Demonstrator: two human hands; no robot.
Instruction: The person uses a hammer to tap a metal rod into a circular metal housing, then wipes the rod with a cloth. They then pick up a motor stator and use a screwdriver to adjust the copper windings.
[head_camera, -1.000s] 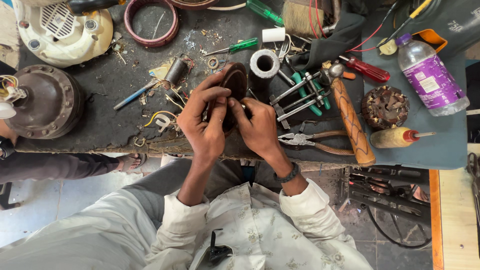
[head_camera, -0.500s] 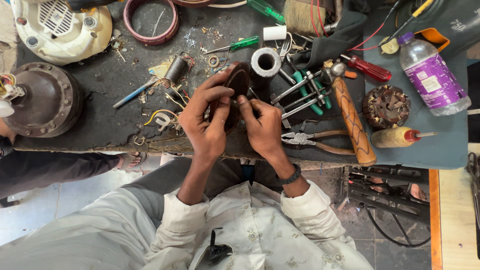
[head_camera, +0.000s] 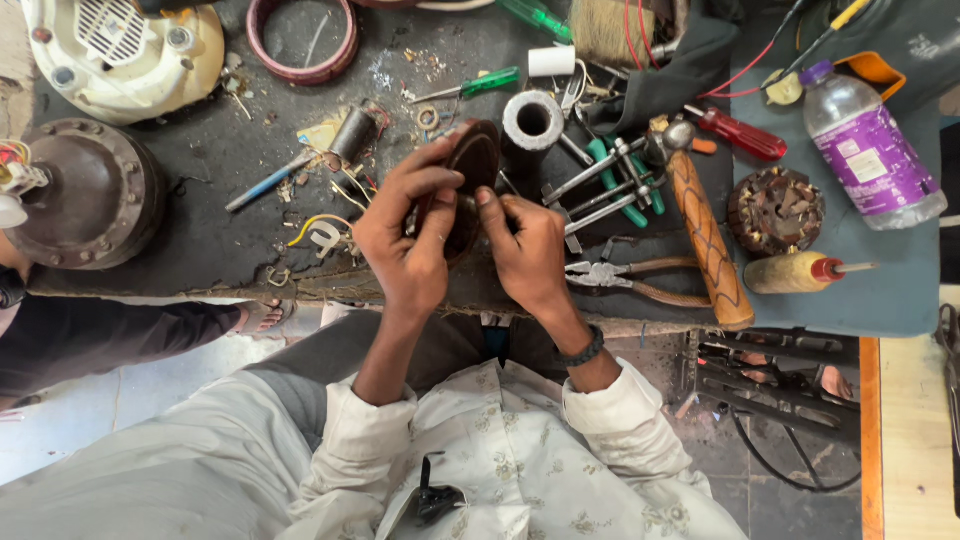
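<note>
Dark round metal motor part sits mid-frame, gripped between my left hand and right hand, fingers of both closed on it above the cluttered table.

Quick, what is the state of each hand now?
Left hand: closed on the dark round part.
Right hand: fingers closed on the same part.
</note>
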